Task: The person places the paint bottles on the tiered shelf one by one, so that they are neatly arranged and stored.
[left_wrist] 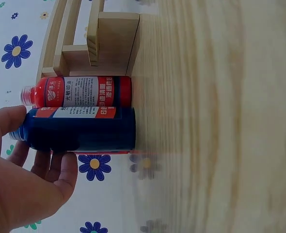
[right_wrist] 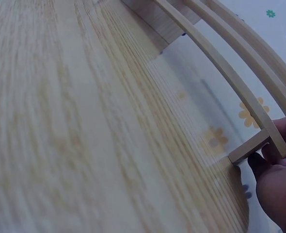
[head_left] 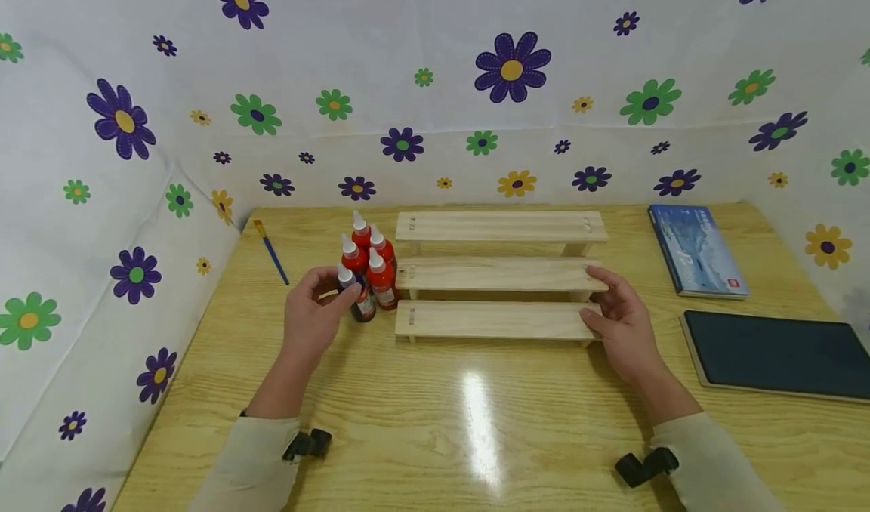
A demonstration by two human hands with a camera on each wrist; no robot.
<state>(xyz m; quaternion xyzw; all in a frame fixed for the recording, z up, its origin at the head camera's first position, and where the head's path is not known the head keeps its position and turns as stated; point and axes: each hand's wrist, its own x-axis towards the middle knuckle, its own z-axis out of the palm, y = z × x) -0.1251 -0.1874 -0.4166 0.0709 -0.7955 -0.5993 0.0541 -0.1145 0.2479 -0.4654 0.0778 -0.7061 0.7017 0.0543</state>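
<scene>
A three-step wooden rack (head_left: 496, 319) stands on the table, its steps rising toward the back. Right against its left end is a tight cluster of squeeze bottles with white pointed caps: several red bottles (head_left: 383, 279) and one dark blue bottle (left_wrist: 80, 130) at the front left. My left hand (head_left: 311, 309) holds the dark blue bottle, thumb near the cap and fingers round its far side; the bottle stands upright. At the rack's right end, my right hand (head_left: 621, 325) grips the steps, thumb by the lowest board and fingers by the middle one.
On the far left lies a blue-handled paintbrush (head_left: 273, 255). To the right are a boxed book with a snowy blue cover (head_left: 700, 249) and a dark flat tablet-like slab (head_left: 782, 353). Flower-printed cloth (head_left: 435, 104) walls off the table's back and sides.
</scene>
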